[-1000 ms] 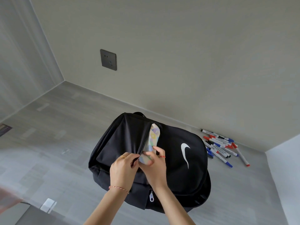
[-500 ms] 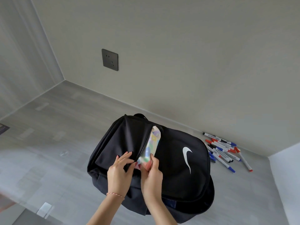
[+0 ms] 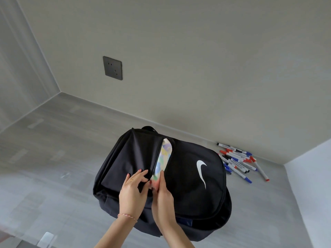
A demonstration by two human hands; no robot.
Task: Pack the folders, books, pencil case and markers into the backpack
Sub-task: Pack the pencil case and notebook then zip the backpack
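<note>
A black backpack (image 3: 189,178) with a white swoosh lies on the grey floor. A pastel multicoloured pencil case (image 3: 165,156) shows through the open pocket slit along its top. My left hand (image 3: 133,191) grips the black fabric at the left edge of the opening. My right hand (image 3: 162,192) holds the near end of the pencil case, its thumb lying along the case. Several markers (image 3: 238,160) with red, blue and black caps lie in a loose pile on the floor to the right of the backpack, near the wall.
A wall with a dark socket plate (image 3: 112,68) stands right behind the backpack. A white wall (image 3: 311,187) closes the right side. A small pale object (image 3: 47,238) lies on the floor at the lower left.
The pencil case has sunk deeper into the pocket. My right hand turned and now lies along the case's near end; my left hand shifted on the fabric edge.
</note>
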